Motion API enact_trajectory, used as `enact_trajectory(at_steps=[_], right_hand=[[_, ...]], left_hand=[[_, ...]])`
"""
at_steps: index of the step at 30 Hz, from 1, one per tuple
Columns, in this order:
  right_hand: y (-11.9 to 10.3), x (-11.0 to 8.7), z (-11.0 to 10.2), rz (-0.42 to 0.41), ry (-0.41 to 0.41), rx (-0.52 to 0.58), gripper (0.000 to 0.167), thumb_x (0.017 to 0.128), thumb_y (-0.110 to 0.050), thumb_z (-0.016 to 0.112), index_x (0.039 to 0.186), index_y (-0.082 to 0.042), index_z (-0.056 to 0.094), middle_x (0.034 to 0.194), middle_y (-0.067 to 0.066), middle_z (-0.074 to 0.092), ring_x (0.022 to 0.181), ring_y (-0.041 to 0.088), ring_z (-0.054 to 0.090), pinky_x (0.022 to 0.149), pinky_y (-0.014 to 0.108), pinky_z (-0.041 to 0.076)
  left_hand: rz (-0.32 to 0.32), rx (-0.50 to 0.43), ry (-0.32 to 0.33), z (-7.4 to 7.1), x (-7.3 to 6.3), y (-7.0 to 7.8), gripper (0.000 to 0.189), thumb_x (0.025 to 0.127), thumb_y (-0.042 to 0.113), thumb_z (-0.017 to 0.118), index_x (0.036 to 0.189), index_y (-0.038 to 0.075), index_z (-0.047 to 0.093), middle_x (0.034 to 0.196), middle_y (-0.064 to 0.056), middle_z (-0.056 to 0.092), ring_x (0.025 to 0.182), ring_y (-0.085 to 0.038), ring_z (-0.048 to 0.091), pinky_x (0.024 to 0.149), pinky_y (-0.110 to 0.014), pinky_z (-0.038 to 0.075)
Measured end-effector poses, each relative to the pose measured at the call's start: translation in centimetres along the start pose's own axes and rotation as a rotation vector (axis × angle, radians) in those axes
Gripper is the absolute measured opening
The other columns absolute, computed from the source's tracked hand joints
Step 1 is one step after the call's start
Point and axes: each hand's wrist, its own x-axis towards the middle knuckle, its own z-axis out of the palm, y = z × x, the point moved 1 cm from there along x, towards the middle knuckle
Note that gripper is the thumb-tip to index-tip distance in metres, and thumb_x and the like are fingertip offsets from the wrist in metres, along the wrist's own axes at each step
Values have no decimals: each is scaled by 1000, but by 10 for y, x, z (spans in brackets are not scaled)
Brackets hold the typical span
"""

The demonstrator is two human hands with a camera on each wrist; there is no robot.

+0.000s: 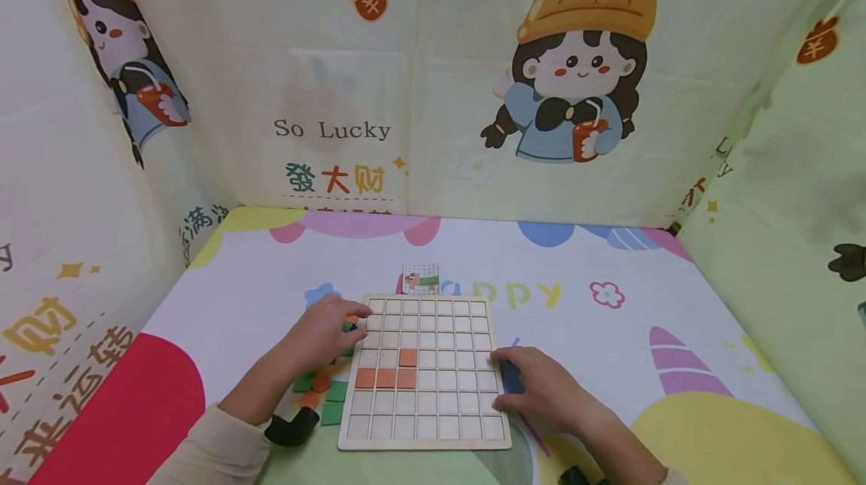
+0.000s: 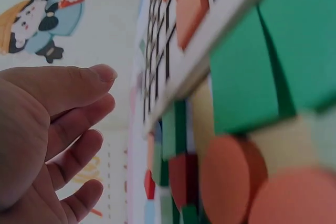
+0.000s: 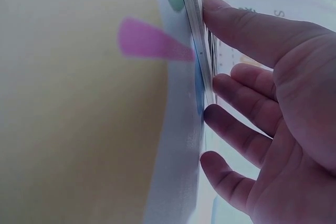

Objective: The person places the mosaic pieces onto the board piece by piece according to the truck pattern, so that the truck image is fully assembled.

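- Beige sleeve [image 1: 213,446] on the left arm sits nearest the head camera, black curved fitting [image 1: 294,427] beside the wrist.
- Left hand [image 1: 326,329]: thumb and fingers apart, loosely bent, by the upper left edge of the board, above loose pieces.
- Right hand [image 1: 541,389]: thumb and fingers apart, thumb tip against the board's right edge.
- Pale wooden square grid board [image 1: 433,445] lies flat on the white printed tablecloth [image 1: 582,342], between the hands.
- Four orange square tiles [image 1: 386,377] are in it: three along the fifth row from the far side, at the left end, one above the third.
- Left of board: flat green square pieces [image 1: 331,413], round orange discs [image 1: 309,399] (more colours under the hand, partly hidden).
- Small printed grid card [image 1: 421,279] lies just beyond the far edge.
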Motion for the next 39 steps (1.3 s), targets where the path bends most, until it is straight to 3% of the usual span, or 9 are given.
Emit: enact_trajectory(at_steps=[5, 10, 16, 39], right_hand=[[1, 0, 1, 1, 0, 1, 60, 78, -33, 85, 128, -8, 62, 126, 9, 63, 121, 34, 55, 100, 55, 42], [1, 1, 1, 7, 3, 1, 60, 78, -33, 85, 128, -8, 62, 126, 9, 63, 122, 34, 55, 100, 55, 42], [1, 1, 1, 8, 1, -3, 60, 78, -32, 85, 128, -8, 62, 126, 9, 63, 122, 34, 55, 100, 55, 42], [0, 0, 1, 2, 4, 2, 59, 78, -32, 85, 128, -9, 62, 126, 9, 63, 122, 33, 55, 100, 54, 42]], left_hand=[[-22, 3, -11, -3, 5, -13, 34, 89, 15, 77, 122, 7, 72, 114, -8, 69, 103, -27, 56, 82, -42, 55], [-59, 19, -23, -4, 8, -24, 34, 90, 18, 76, 122, 9, 72, 114, -8, 69, 97, -24, 54, 79, -41, 54], [-47, 27, -23, -2, 11, -34, 31, 89, 17, 75, 119, 8, 73, 111, -7, 68, 99, -28, 54, 84, -47, 52], [-65, 68, -58, -2, 12, -35, 30, 90, 17, 73, 120, 11, 73, 115, -8, 68, 105, -32, 53, 86, -49, 50]])
